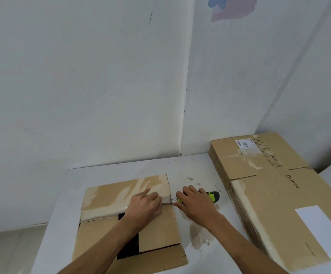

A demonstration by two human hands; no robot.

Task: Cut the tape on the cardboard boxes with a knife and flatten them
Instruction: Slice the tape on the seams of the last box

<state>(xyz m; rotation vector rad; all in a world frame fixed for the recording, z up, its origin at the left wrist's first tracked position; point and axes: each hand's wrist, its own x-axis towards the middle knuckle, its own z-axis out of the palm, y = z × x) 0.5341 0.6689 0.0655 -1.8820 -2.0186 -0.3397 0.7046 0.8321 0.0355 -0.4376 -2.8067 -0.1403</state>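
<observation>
At the lower centre of the frame a cardboard box [129, 212] lies on the white surface [109, 171], its top seam covered by a strip of pale tape [103, 211] running left to right. The left hand [143, 207] rests on the box beside the seam's right end, fingers spread and fairly straight, pressing the flap down rather than gripping it. The right hand [194, 202] is curled around a knife [213, 195] with a green and black handle; its short blade meets the right edge of the box just at the seam, very near the left hand's fingertips.

The main risk, as I judge it, is that closeness: a pull along the tape toward the left would carry the blade straight at the pressing fingers, and a slip on the slick tape could nick them. Too deep a cut could also tear the flap, or score the surface below if the blade runs off the edge.

At the right of the frame a stack of flattened boxes [269, 194] lies well apart. Its top sheet bears "PICO" printed beside a round logo, handling symbols, and a white shipping label [247, 143] whose print is probably too small to read.
</observation>
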